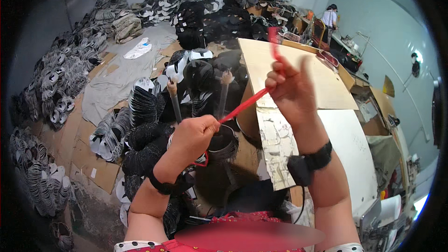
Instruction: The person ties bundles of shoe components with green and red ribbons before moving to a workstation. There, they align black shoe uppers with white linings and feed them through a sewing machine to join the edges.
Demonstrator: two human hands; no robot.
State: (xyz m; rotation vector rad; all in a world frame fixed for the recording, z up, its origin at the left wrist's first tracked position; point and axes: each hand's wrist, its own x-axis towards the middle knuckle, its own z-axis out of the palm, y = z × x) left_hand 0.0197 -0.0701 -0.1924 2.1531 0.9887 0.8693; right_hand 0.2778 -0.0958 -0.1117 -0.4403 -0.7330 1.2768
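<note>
A flat red ribbon (247,104) runs taut on a slant between my two hands. My left hand (192,134) is closed in a fist around its lower end, and a short red loop hangs below that wrist. Higher up and to the right, my right hand (295,87) has its fingers curled on the ribbon, with the thumb raised and a little blurred. From there the loose end stands up above the fingers. Beneath my left hand is a stack of dark round pieces (223,141), close to two upright grey posts (175,105) with pale tips.
Stacks of grey and black cap-like pieces (70,67) line the left and back. A pale wooden board (298,72) lies on the right, with a white panel (347,149) nearer. Cardboard (95,170) covers part of the floor. Another person (329,17) stands far back right.
</note>
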